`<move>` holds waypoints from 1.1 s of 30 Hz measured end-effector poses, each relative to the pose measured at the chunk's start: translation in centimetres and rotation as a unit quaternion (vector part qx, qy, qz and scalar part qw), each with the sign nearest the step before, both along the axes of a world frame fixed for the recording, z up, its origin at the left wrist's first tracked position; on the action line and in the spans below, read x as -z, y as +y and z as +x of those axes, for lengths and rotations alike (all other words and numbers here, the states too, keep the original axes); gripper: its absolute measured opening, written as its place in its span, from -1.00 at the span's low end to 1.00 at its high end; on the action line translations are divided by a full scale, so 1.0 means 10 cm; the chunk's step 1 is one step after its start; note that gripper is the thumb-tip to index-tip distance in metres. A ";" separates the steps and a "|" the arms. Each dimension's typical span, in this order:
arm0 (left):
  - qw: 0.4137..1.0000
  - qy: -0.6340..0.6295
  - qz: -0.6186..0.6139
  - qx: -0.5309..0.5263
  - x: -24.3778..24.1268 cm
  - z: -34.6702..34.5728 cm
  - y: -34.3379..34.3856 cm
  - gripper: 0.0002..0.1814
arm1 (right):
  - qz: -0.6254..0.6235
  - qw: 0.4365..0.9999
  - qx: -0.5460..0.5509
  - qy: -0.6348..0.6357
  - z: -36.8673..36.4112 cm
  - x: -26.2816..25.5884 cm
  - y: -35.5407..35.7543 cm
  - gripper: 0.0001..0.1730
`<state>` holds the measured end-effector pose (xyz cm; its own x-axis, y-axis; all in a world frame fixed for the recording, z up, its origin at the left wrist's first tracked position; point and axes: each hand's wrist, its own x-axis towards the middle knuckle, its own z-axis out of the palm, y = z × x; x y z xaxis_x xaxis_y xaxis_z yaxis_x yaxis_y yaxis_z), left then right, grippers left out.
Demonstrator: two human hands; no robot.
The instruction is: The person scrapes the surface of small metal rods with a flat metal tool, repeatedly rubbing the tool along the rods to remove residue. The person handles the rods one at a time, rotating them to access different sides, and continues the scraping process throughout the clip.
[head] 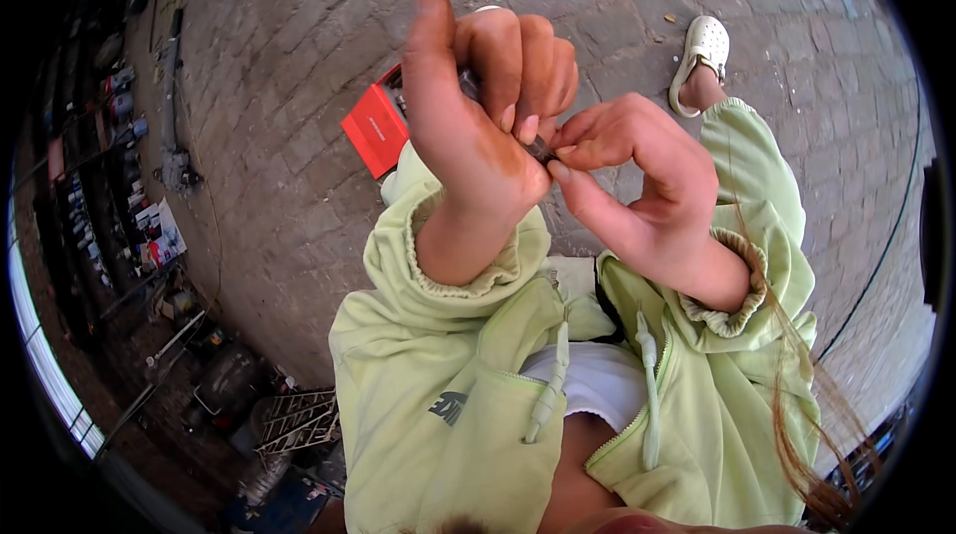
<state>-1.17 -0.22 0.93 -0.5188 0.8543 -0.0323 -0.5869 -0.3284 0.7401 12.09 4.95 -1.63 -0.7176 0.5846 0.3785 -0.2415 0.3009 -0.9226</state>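
Observation:
My left hand (493, 101), its skin stained orange-brown, curls its fingers around a small dark object (539, 149) with the thumb raised. What this object is cannot be told, as the fingers hide most of it. The thumb and forefinger of my right hand (635, 168) pinch the end of it, close to the heel of the left hand. Behind the left wrist, lower down, an opened red box (375, 131) with small writing shows partly; its contents are mostly hidden.
Grey paving bricks (284, 123) cover the ground. A long metal part (172, 101) lies at the left, near shelves with bottles and cans (86, 228). A metal rack (299, 418) stands lower left. A dark cable (881, 265) runs along the right, beyond a foot in a white clog (706, 49).

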 end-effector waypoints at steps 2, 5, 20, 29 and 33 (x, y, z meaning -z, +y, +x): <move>1.000 -0.008 -0.015 -0.011 -0.02 0.01 -0.01 -0.33 | 0.017 0.999 -0.013 -0.028 0.03 -0.01 0.02 -0.81; 1.000 -0.018 -0.003 0.004 0.03 -0.03 0.00 -0.33 | -0.016 0.999 -0.021 -0.036 0.02 -0.04 0.03 -0.81; 0.997 -0.057 0.027 0.053 0.12 -0.07 0.02 -0.36 | -0.086 0.992 -0.073 -0.062 0.03 -0.07 0.10 -0.86; 0.980 -0.168 0.057 0.089 0.02 -0.14 0.05 -0.40 | -0.240 0.964 -0.113 -0.024 0.08 -0.06 0.10 -0.89; 0.991 -0.125 0.029 0.044 0.01 -0.09 0.04 -0.38 | -0.182 0.980 -0.084 -0.016 0.06 -0.07 0.08 -0.88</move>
